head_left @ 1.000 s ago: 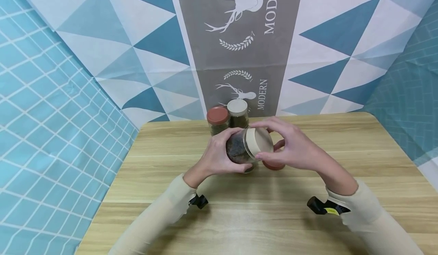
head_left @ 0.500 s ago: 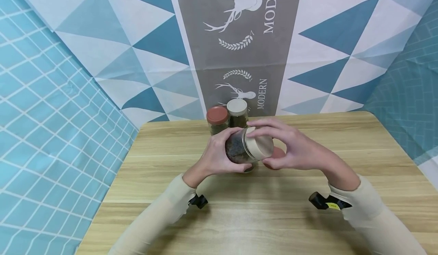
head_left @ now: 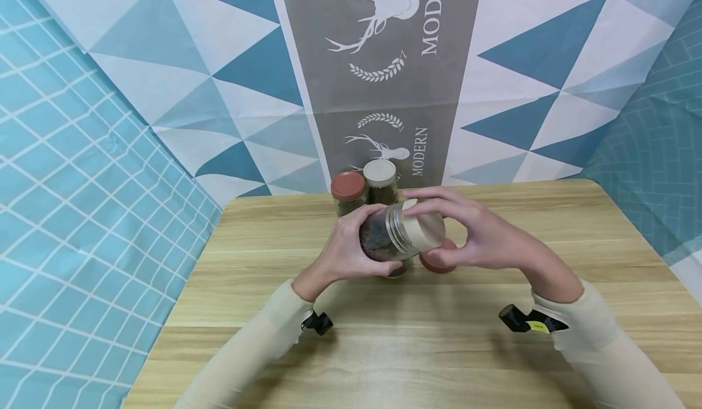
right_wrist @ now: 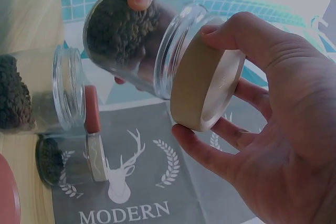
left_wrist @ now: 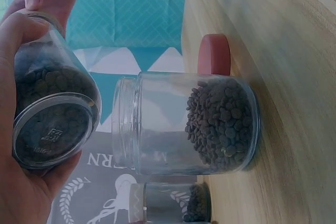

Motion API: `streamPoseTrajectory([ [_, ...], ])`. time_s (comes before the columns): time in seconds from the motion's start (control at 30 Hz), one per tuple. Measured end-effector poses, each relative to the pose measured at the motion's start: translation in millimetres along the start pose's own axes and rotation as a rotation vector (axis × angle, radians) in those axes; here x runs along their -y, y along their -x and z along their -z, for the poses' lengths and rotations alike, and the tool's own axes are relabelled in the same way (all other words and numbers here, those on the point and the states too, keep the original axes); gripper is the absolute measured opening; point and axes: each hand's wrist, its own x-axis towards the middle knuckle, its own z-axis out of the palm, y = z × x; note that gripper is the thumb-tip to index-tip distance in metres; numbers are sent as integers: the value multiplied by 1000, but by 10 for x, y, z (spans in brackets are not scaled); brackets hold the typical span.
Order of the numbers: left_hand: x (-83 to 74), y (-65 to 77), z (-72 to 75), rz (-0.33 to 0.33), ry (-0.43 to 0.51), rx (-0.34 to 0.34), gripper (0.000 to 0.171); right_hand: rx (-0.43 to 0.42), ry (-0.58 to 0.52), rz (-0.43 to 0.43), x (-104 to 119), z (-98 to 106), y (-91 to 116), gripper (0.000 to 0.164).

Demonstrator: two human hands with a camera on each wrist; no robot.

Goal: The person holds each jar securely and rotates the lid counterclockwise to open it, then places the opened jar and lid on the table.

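Observation:
My left hand [head_left: 342, 247] grips the body of a glass jar [head_left: 378, 235], tilted on its side above the table, with dark bean-like pieces inside. With thumb and fingertips, my right hand [head_left: 485, 232] pinches the rim of its cream lid [right_wrist: 197, 80]. Glass threads show between lid and jar body, the lid sitting out at the mouth. Below stands an uncapped glass jar [left_wrist: 194, 124], partly filled with similar dark pieces; the held jar mostly hides it in the head view. Beside it on the table lies a red lid [head_left: 437, 261].
Toward the back of the wooden table [head_left: 384, 348] stand a red-lidded jar [head_left: 348, 189] and a white-lidded jar [head_left: 381, 180], side by side. Patterned cloth [head_left: 241, 74] hangs behind the table's far edge, with blue gridded cloth [head_left: 71, 214] at the left.
My right hand has shifted its grip around the cream lid and drawn it slightly outward to the right, exposing the jar's threads. The left hand and jar stay nearly in place.

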Motion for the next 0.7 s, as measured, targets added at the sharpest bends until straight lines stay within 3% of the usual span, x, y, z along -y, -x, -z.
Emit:
streamPoseTrajectory([
  [0.37,-1,4,26,12,11,-2,95,-6,56,-100,-66,128,148,80],
  [0.7,-19,10,21,19,-1,2,96,-58,69,-117,-143,288,315,82],
])
